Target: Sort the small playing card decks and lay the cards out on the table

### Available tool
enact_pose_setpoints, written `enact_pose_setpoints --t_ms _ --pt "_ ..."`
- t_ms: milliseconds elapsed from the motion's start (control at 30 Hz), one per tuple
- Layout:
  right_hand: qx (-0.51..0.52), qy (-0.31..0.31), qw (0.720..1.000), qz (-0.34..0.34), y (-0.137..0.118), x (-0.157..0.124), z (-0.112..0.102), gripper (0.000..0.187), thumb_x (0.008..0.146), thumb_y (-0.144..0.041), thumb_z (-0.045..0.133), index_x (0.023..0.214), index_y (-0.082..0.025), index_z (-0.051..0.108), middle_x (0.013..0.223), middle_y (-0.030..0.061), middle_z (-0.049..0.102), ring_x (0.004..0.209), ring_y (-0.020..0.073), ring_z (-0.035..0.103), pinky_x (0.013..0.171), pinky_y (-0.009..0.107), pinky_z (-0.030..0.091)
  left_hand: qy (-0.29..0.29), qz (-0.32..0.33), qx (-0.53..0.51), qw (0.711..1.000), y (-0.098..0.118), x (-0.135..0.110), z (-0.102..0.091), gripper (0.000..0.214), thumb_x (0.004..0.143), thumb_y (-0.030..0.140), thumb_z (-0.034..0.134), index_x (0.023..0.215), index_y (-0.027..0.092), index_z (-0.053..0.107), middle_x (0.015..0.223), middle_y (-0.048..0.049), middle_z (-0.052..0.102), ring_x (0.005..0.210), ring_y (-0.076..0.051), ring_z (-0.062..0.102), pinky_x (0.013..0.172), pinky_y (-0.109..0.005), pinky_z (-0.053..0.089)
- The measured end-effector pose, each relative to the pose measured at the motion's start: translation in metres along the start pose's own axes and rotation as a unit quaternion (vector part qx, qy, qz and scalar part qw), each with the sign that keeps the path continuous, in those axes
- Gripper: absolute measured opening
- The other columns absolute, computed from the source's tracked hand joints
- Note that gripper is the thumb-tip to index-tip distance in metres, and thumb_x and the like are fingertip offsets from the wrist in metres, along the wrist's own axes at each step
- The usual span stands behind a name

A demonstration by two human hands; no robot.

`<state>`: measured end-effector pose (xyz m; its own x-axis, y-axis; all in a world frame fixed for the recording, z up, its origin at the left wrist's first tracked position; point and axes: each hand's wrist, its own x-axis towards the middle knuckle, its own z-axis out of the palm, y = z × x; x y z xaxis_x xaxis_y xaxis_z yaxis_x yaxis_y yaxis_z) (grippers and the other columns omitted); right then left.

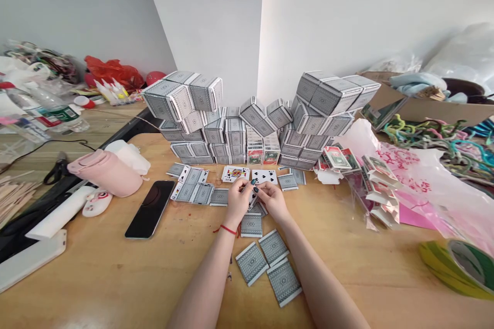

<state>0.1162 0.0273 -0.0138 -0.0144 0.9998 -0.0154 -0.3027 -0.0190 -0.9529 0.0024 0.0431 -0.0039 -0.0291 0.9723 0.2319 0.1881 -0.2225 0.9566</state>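
left hand (238, 201) and right hand (275, 201) pinch narrowly on a white playing card (252, 198); a careless reach by us could topple the tall stacks of grey paper card boxes (235, 133).

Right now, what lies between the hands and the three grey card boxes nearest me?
One grey card box, and another partly under the right hand; the head view shows this.

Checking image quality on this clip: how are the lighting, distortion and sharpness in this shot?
Head view: soft, even light, with only faint shadows under the stacked card packs; a dull sheen on the black phone; wide-angle stretching bows the table toward the edges; no obvious blur on the left hand or right hand.
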Motion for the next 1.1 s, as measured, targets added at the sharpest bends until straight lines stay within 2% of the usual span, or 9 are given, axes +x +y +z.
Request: enact_pose_setpoints --t_ms 200,367,567,700,867,1100 --pt "-0.048 -0.002 0.999 -0.023 0.006 0.001 -0.001 0.024 0.066 -0.041 0.064 0.071 -0.019 0.055 0.063 -0.0008 0.057 0.051 0.0109 0.049 0.05 0.023 0.041 -0.011 0.03 0.019 0.999 0.0 0.003 -0.005 0.018 0.075 0.028 0.052 0.062 0.016 0.054 0.066 -0.0003 0.053 0.066 -0.012 0.05 0.062 -0.023 0.039" --pt "-0.084 0.023 0.996 -0.035 0.012 0.002 -0.003 0.023 0.065 -0.038 0.064 0.072 -0.019 0.053 0.063 -0.0012 0.056 0.054 0.0112 0.05 0.05 0.022 0.039 -0.024 0.046 0.038 0.998 0.0 0.004 -0.005 0.015 0.073 0.027 0.054 0.063 0.016 0.059 0.068 -0.0023 0.059 0.07 -0.014 0.054 0.066 -0.026 0.041" --pt "-0.09 0.037 0.995 -0.029 0.01 0.001 -0.003 0.021 0.065 -0.037 0.062 0.068 -0.019 0.051 0.055 -0.0034 0.052 0.046 0.0097 0.043 0.044 0.021 0.032 -0.031 0.042 0.061 0.997 -0.001 0.001 -0.003 0.017 0.074 0.03 0.053 0.071 0.016 0.062 0.072 -0.0039 0.063 0.07 -0.015 0.056 0.065 -0.026 0.041" --pt "-0.102 0.05 0.993 -0.04 0.007 0.0 -0.005 0.017 0.064 -0.034 0.062 0.065 -0.02 0.052 0.055 -0.0024 0.054 0.047 0.011 0.043 0.045 0.022 0.032 -0.036 0.03 0.067 0.997 0.0 -0.002 -0.001 0.019 0.075 0.032 0.053 0.073 0.016 0.063 0.072 -0.0045 0.063 0.07 -0.015 0.056 0.065 -0.026 0.041" --pt "-0.118 0.065 0.99 -0.044 0.008 0.0 -0.005 0.014 0.062 -0.033 0.061 0.063 -0.021 0.053 0.055 -0.002 0.055 0.048 0.0123 0.044 0.046 0.023 0.034 -0.04 0.031 0.09 0.995 0.001 -0.003 0.0 0.021 0.076 0.035 0.051 0.07 0.016 0.06 0.068 -0.0032 0.062 0.066 -0.014 0.055 0.062 -0.024 0.039" --pt "-0.191 0.097 0.974 -0.071 0.008 -0.001 -0.005 0.009 0.065 -0.029 0.057 0.061 -0.021 0.054 0.053 -0.0023 0.053 0.05 0.0131 0.045 0.049 0.024 0.035 -0.017 0.076 0.18 0.981 0.0 -0.006 0.002 0.023 0.079 0.033 0.046 0.063 0.017 0.05 0.063 -0.001 0.054 0.061 -0.013 0.049 0.058 -0.023 0.034"
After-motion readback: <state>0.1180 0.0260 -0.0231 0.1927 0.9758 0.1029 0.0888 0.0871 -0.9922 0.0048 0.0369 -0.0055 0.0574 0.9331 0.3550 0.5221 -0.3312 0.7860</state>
